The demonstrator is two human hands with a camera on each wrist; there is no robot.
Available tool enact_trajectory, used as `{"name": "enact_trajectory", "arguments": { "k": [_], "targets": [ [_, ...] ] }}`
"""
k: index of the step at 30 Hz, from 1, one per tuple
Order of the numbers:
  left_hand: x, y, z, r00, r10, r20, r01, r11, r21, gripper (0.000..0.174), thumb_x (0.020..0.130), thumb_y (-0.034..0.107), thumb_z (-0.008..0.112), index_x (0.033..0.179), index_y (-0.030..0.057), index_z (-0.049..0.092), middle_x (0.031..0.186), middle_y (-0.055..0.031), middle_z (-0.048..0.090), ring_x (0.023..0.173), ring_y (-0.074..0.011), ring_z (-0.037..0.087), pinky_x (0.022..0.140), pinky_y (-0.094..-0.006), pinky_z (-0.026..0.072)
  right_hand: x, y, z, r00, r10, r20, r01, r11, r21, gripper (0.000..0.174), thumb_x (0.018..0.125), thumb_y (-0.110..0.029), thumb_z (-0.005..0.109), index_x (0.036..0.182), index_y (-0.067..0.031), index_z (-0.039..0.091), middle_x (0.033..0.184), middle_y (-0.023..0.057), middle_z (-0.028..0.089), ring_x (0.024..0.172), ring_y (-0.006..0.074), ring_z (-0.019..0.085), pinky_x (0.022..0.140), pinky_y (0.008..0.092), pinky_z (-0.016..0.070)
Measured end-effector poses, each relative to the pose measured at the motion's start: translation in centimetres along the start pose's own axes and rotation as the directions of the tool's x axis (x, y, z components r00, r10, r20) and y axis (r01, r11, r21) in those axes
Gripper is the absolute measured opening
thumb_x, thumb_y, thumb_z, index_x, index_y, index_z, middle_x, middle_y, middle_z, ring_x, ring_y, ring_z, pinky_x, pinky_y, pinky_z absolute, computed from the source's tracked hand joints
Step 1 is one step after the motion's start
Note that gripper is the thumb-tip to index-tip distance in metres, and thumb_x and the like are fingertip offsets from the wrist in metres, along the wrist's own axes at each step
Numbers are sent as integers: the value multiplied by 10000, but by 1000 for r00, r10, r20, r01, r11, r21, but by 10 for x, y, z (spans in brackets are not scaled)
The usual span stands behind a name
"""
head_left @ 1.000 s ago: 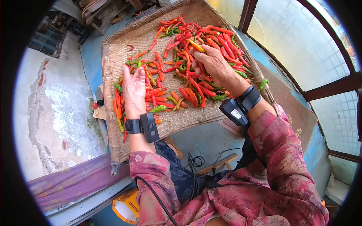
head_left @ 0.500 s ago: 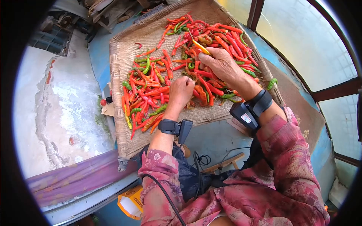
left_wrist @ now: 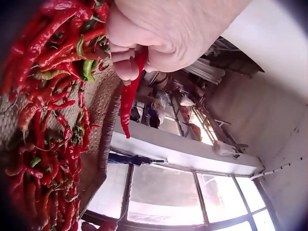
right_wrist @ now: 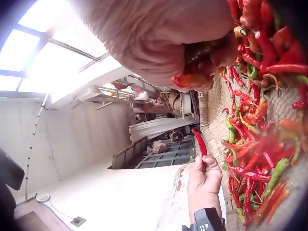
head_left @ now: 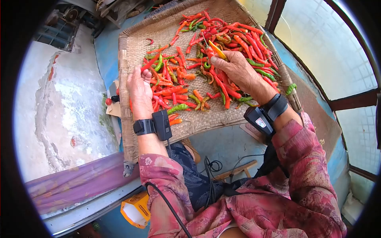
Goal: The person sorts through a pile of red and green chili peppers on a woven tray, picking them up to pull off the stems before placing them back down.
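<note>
Over the left part of a woven tray (head_left: 133,43), my left hand (head_left: 139,89) pinches a red chili pepper (head_left: 149,62). That pepper (left_wrist: 129,103) points away from the curled fingers in the left wrist view. My right hand (head_left: 244,71), above the right-hand pile, grips a small bunch of chili peppers. A yellow-orange pepper (head_left: 218,50) sticks out past its thumb, and a dark greenish pepper (right_wrist: 199,50) lies within the palm. Red, orange and green chili peppers (head_left: 170,91) are spread below the left hand, while a denser heap of peppers (head_left: 254,43) fills the tray's right side.
A windowed wall (head_left: 325,43) runs along the right, and a stained pale wall (head_left: 71,103) stands on the left. Cables (head_left: 210,170) and a wooden stool (head_left: 236,170) are below the tray. An orange box (head_left: 137,208) lies at lower left.
My left hand was open at the left, then went to the middle close to the right hand, and is back at the left with a red pepper. The right hand keeps its bunch.
</note>
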State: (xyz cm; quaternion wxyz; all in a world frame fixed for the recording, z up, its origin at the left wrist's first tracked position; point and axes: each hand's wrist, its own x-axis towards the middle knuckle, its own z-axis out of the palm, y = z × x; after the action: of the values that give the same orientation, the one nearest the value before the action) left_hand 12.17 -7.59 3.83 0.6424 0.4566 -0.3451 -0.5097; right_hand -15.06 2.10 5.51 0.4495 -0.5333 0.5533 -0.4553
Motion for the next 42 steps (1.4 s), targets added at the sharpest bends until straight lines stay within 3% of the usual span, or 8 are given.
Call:
{"name": "enact_trajectory", "arguments": {
  "k": [5, 7, 14, 21, 24, 27, 32, 42],
  "targets": [
    [-12, -19, -9, 916, 356, 187, -401, 793, 458, 202, 899, 119, 517, 1067, 7, 537, 1053, -155, 589, 807, -147, 596, 718, -249, 500, 3, 7, 4, 997, 74, 31, -78, 984, 160, 220, 893, -245, 549, 867, -31, 589, 626, -47, 494, 506, 16, 416, 407, 191, 334],
    [-22, -21, 12, 926, -212, 313, 220, 975, 10, 333, 886, 272, 546, 1069, -6, 549, 956, -77, 614, 744, -115, 581, 638, -236, 463, 7, 13, 5, 998, 58, 14, -60, 985, 159, 230, 864, -224, 564, 818, -1, 595, 608, 1, 536, 512, 57, 466, 441, 233, 379],
    [-107, -24, 88, 696, -409, 591, 167, 892, 421, 216, 885, 262, 563, 995, 76, 572, 857, -53, 618, 644, -74, 534, 568, -170, 424, 3, 7, 10, 999, -9, -47, 14, 995, 104, 194, 833, -182, 589, 816, 11, 594, 613, 40, 556, 542, 93, 508, 465, 244, 412],
    [-25, -17, 51, 983, -175, 62, 185, 951, -246, 194, 891, 221, 547, 879, 27, 546, 807, -82, 620, 652, -120, 592, 568, -225, 489, -4, -1, -1, 947, 320, -24, -210, 676, 707, 162, 858, -61, 463, 999, 19, 461, 777, 90, 547, 643, 167, 557, 596, 286, 494],
    [-29, -25, 53, 984, -124, 124, 101, 978, 180, 167, 858, 181, 571, 928, 29, 578, 815, -58, 628, 638, -145, 594, 579, -260, 495, -8, -8, -1, 959, 284, 24, -220, 685, 694, 153, 875, -55, 431, 1002, 24, 463, 823, 104, 559, 702, 179, 571, 632, 299, 506],
    [-33, -66, 50, 718, 135, 682, -695, 192, 693, 134, 794, 121, 589, 906, 53, 620, 802, -115, 628, 707, -279, 623, 640, -374, 500, -7, -10, 1, 970, 235, 68, -216, 693, 687, 173, 891, -81, 426, 1027, 21, 460, 819, 97, 561, 689, 174, 576, 607, 296, 503],
    [-42, -93, 46, 723, -78, 687, -666, -342, 662, 93, 788, 105, 571, 871, 80, 603, 848, -160, 599, 837, -330, 594, 695, -453, 472, -9, -14, -4, 962, 263, 78, -254, 745, 617, 161, 909, -120, 430, 1008, -11, 496, 806, 60, 562, 657, 128, 548, 552, 258, 471],
    [-30, -27, 54, 924, 100, 368, -354, 585, 730, 204, 793, 156, 637, 909, 17, 543, 774, -79, 600, 647, -146, 568, 558, -292, 470, -3, -7, -2, 981, 193, 27, -165, 743, 648, 132, 879, -77, 456, 976, 0, 503, 810, 86, 587, 674, 135, 567, 577, 256, 479]
  ]
}}
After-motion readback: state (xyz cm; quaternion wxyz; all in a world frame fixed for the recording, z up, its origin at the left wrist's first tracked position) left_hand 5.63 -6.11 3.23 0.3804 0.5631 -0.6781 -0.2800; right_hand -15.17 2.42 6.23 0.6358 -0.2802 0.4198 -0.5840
